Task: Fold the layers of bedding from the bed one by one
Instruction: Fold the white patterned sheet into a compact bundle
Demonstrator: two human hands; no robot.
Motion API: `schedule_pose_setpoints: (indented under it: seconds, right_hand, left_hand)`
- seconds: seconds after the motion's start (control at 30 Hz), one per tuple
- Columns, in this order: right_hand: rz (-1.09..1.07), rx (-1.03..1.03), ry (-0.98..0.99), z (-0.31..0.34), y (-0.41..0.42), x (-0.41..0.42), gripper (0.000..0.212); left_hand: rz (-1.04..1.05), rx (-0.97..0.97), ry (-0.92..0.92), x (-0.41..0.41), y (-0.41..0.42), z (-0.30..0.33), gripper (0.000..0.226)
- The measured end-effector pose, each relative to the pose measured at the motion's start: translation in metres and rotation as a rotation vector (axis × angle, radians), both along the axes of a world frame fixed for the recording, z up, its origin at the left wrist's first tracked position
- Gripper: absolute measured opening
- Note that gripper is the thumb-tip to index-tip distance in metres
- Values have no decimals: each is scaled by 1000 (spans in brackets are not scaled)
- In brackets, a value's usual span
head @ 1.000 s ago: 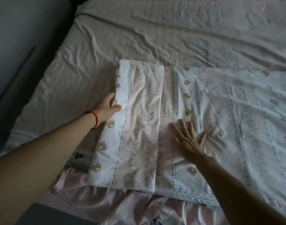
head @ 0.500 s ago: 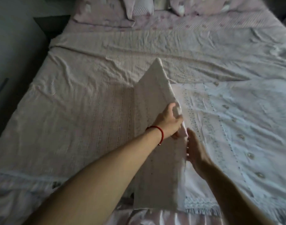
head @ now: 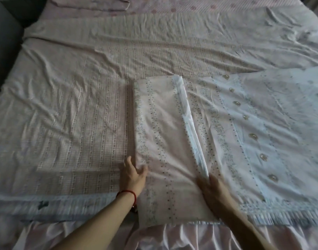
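Note:
A pale printed sheet (head: 262, 127) with bear motifs and dotted stripes lies across the right half of the bed. Its left end is folded into a narrow flat band (head: 163, 141) running away from me. My left hand (head: 133, 175), with a red string on the wrist, lies with straight fingers at the band's left edge near the front. My right hand (head: 213, 188) rests flat on the band's right folded edge, fingers pointing forward. Neither hand grips the cloth.
Under the sheet lies a wrinkled pink checked bed cover (head: 73, 109) spanning the whole bed. A folded pink layer or pillow (head: 89, 4) sits at the head. A pink ruffled skirt (head: 172, 237) hangs at the near edge. A dark wall or furniture (head: 3, 42) borders the left side.
My left hand flipped the folded end over to the right and laid it flat, then let go. Both hands now lie at the band's two long edges.

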State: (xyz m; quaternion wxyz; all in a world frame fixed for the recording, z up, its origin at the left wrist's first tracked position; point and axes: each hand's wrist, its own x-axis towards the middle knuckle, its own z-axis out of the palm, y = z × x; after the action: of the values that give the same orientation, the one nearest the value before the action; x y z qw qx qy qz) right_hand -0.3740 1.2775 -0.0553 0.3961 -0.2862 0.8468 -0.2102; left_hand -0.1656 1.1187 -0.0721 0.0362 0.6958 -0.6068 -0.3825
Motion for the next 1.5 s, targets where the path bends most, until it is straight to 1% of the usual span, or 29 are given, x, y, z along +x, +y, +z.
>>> schedule_pose_setpoints:
  seconds: [0.03, 0.07, 0.1, 0.17, 0.2, 0.23, 0.3, 0.37, 0.43, 0.5, 0.57, 0.6, 0.67, 0.7, 0.73, 0.8, 0.87, 0.9, 0.93, 0.97, 1.0, 1.07, 1.1, 1.13, 1.17, 1.23, 1.33, 1.43, 1.5]
  right_hand:
    - [73, 92, -11, 2, -2, 2, 25]
    - [137, 173, -30, 1, -4, 0, 30]
    - [187, 201, -78, 3, -12, -5, 37]
    - [216, 102, -153, 7, -33, -23, 57]
    - [164, 41, -119, 7, -48, -35, 64]
    - [97, 6, -65, 5, -65, -46, 64]
    - [10, -80, 6, -1, -106, -66, 56]
    - [35, -119, 43, -6, -155, -80, 50]
    - [-2, -150, 2, -10, -204, -93, 48]
    - [-106, -198, -71, -11, -242, -102, 45]
    - [-224, -256, -118, -18, -276, -113, 46]
    - [-257, -267, -128, -21, -289, -117, 47]
    - [-245, -285, -119, -25, -308, -124, 51]
    - [-215, -305, -95, -28, -315, -128, 47]
    - [-182, -328, -59, -30, -320, -130, 41]
    - [-141, -400, 34, -31, -320, -133, 28]
    - [-153, -464, 74, -33, -314, -136, 18]
    - [-176, -449, 81, -34, -311, -135, 17]
    - [-185, -414, 112, -35, -310, -132, 21]
    - [-168, -397, 190, -35, -310, -129, 29]
    - [-111, -406, 316, -34, -312, -124, 41]
    - [135, -420, 577, -35, -320, -115, 62]
    - [310, -380, 637, -41, -324, -115, 68]
    - [471, -320, 649, -51, -329, -117, 71]
    - [572, -277, 632, -63, -331, -121, 73]
    - [590, -228, 626, -86, -331, -130, 75]
    - [579, -226, 645, -95, -335, -131, 77]
    - [584, -217, 633, -96, -342, -133, 78]
    - [584, -196, 625, -98, -339, -133, 78]
  left_hand:
    - [21, 21, 20, 2, -4, -4, 71]
    - [29, 38, 39, 2, -7, -6, 67]
    - [42, 49, 61, 1, -12, -7, 62]
    - [68, 71, 112, 0, -22, -9, 55]
    - [74, 92, 136, -2, -29, -8, 53]
    - [79, 105, 159, -5, -37, -7, 51]
    - [61, 93, 165, -13, -58, -4, 40]
    - [67, 48, 130, -26, -91, -5, 28]
    - [109, -9, 130, -45, -127, -5, 36]
    - [145, -54, 151, -64, -158, -4, 37]
    - [183, -51, 201, -85, -195, -10, 40]
    - [217, -39, 242, -94, -212, -12, 48]
    - [283, -34, 307, -108, -244, -18, 66]
    - [307, -41, 338, -114, -257, -22, 65]
    - [321, -51, 365, -119, -267, -24, 52]
    - [345, -92, 397, -128, -279, -22, 19]
    - [315, -145, 366, -136, -286, -25, 15]
    - [289, -170, 335, -139, -287, -30, 10]
    - [290, -164, 312, -140, -288, -32, 15]
    - [301, -146, 315, -143, -291, -36, 29]
    - [318, -119, 304, -147, -295, -37, 43]
    - [308, -92, 215, -155, -302, -38, 64]
    - [294, -92, 176, -161, -309, -42, 65]
    - [304, -77, 179, -165, -315, -46, 61]
    - [306, -56, 189, -172, -316, -47, 55]
    - [330, -40, 181, -177, -323, -55, 60]
    - [272, -60, 176, -171, -339, -72, 59]
    - [242, -102, 230, -169, -348, -80, 49]
    - [241, -111, 279, -167, -346, -80, 55]
